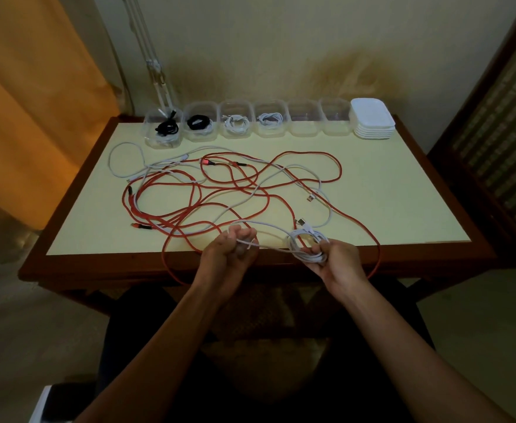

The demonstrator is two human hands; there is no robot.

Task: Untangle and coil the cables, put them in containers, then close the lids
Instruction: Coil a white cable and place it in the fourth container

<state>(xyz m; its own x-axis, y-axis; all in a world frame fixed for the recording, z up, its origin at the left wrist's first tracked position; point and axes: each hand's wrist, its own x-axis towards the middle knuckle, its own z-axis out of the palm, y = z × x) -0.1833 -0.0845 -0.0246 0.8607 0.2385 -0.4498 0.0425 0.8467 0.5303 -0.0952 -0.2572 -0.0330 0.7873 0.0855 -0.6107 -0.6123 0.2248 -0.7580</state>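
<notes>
My right hand (334,259) holds a small coil of white cable (307,247) at the table's front edge. A strand of the same white cable runs left to my left hand (230,250), whose fingers are curled round it. A tangle of red cables (220,193) and loose white cables (128,160) spreads across the table; one red loop hangs over the front edge. Along the back stand several clear containers (336,117): two hold black cables (166,128), two hold white cables (235,122), two look empty. A stack of white lids (372,120) sits at the right end.
The table (403,193) has a pale top and a dark wooden rim. A white lamp arm (156,68) rises behind the left containers. An orange curtain (31,102) hangs at the left and a dark cabinet (501,132) stands at the right.
</notes>
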